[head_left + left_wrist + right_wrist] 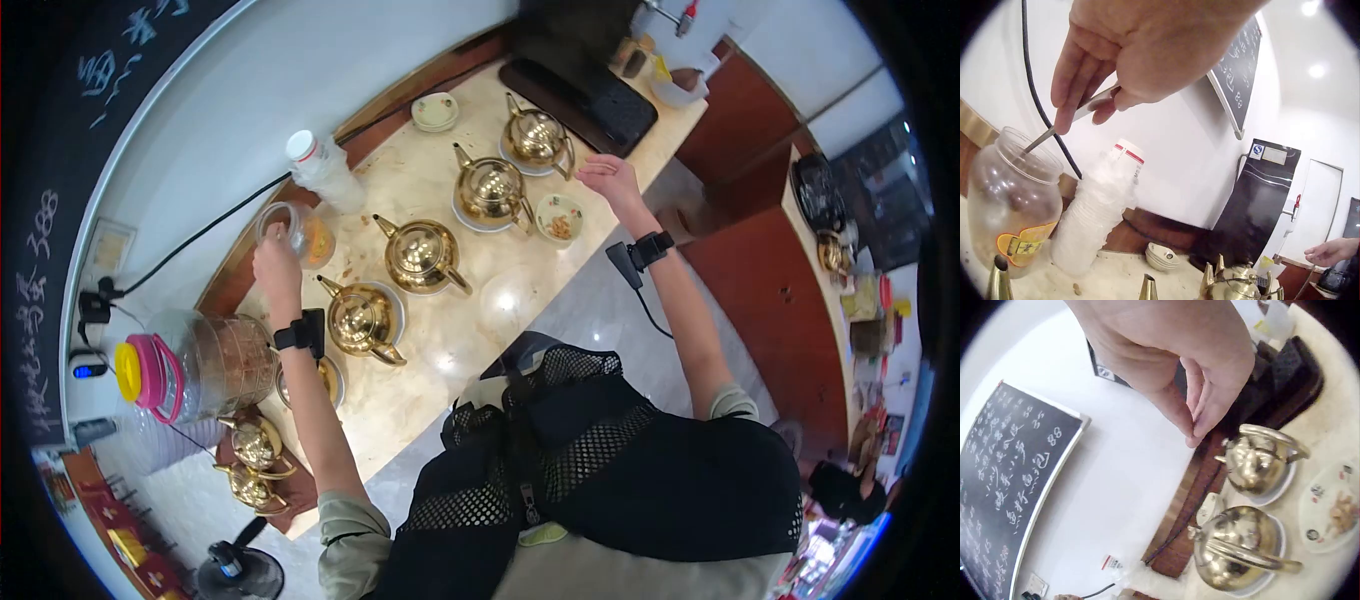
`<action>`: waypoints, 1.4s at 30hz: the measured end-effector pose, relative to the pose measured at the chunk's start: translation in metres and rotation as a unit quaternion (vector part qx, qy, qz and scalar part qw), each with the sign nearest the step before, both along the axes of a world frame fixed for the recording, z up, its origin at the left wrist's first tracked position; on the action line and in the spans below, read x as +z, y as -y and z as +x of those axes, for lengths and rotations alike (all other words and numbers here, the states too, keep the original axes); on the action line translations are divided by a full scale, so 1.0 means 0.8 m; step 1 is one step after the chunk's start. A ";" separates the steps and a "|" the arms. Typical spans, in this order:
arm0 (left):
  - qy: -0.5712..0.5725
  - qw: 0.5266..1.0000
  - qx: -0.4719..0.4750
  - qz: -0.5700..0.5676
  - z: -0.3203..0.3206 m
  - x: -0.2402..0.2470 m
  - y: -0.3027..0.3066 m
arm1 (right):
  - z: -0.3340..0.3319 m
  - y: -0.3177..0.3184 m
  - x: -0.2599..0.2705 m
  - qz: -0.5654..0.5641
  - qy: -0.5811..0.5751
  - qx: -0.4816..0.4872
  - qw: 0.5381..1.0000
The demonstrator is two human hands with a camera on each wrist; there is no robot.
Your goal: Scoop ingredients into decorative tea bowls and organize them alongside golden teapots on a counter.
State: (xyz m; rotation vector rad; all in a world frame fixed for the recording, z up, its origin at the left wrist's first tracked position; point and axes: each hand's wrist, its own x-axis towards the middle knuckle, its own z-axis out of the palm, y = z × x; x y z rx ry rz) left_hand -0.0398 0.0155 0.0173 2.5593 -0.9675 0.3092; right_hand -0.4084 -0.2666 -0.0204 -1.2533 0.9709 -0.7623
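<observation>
My left hand [277,268] is over the mouth of a clear jar [1013,200] with an orange label. In the left wrist view it pinches a slim metal utensil [1094,104] with a flat handle. The utensil slants down into the jar's neck, its lower end hidden. My right hand [612,181] hovers at the counter's far end beside a gold teapot [535,137], its thumb and fingertips close together and nothing visible between them. Several more gold teapots [422,256] stand on white saucers in a row. A small dish [560,218] of brown pieces sits near the right hand.
A stack of clear plastic cups [1088,219] stands against the wall beside the jar. A big container [225,365] with a pink and yellow lid is at the left. Small bowls [435,112] and a black tray [590,105] lie toward the back. A black cord [215,235] runs along the wall.
</observation>
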 end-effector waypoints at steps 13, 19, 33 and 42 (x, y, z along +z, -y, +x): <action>-0.003 0.998 0.060 -0.036 -0.001 0.001 0.013 | 0.288 0.133 -0.051 0.151 -0.041 0.249 0.956; -0.012 0.994 0.109 0.007 -0.005 0.000 0.036 | 0.364 0.186 -0.142 0.207 -0.179 0.217 0.937; 0.008 0.991 0.130 0.015 -0.003 -0.007 0.070 | 0.380 0.210 -0.206 0.181 -0.183 0.102 0.961; 0.005 0.993 0.113 0.040 -0.004 -0.004 0.072 | 0.362 0.198 -0.150 0.139 -0.144 0.079 0.976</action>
